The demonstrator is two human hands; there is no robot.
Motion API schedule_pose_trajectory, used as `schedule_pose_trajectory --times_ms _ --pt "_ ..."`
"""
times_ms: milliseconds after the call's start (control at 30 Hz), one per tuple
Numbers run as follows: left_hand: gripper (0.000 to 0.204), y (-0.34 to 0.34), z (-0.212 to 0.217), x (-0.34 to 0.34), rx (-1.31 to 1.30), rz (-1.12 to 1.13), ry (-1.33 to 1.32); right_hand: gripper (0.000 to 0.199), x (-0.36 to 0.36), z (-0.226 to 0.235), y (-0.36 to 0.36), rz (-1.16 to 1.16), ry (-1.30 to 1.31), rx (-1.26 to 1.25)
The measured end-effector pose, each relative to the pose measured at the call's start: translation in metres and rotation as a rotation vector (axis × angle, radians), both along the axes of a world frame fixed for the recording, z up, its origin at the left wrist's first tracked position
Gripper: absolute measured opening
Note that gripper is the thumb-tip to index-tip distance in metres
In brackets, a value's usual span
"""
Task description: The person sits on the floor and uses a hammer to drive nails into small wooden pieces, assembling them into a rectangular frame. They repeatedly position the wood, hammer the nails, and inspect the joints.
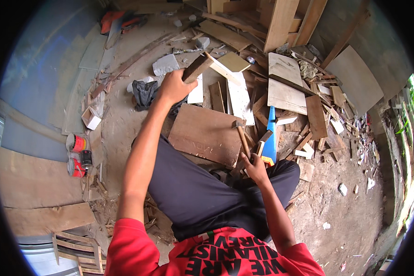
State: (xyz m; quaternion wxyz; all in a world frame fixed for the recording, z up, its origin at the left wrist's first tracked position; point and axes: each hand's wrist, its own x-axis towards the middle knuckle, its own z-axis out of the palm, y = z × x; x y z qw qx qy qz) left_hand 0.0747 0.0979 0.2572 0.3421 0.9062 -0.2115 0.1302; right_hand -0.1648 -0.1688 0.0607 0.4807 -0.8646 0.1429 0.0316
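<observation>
My left hand is raised out in front and closed around a dark brown wooden block. A pale wood strip extends from the block's far end; I cannot tell whether the two are joined. Lower on the right, my right hand grips a hammer by its wooden handle, with the metal head pointing away from me. The hammer head is over the right part of a brown wooden board in front of my legs. Just right of the hammer is a blue handsaw with an orange end near my right hand.
Scrap boards and offcuts cover the ground ahead and to the right. A black plastic bag and a grey-white chunk lie beyond my left arm. Red and black cans stand at the left wall. Tall planks lean at the back.
</observation>
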Motion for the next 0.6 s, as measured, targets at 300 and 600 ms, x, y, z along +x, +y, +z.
schedule_pose_trajectory --times_ms 300,600 --pt "0.041 -0.033 -0.005 -0.033 0.736 -0.118 0.183 0.037 -0.026 0.075 -0.012 -0.197 -0.039 0.538" --pt "0.041 -0.020 -0.047 -0.020 0.696 -0.143 0.269 0.038 -0.016 0.137 -0.005 -0.064 -0.045 0.360"
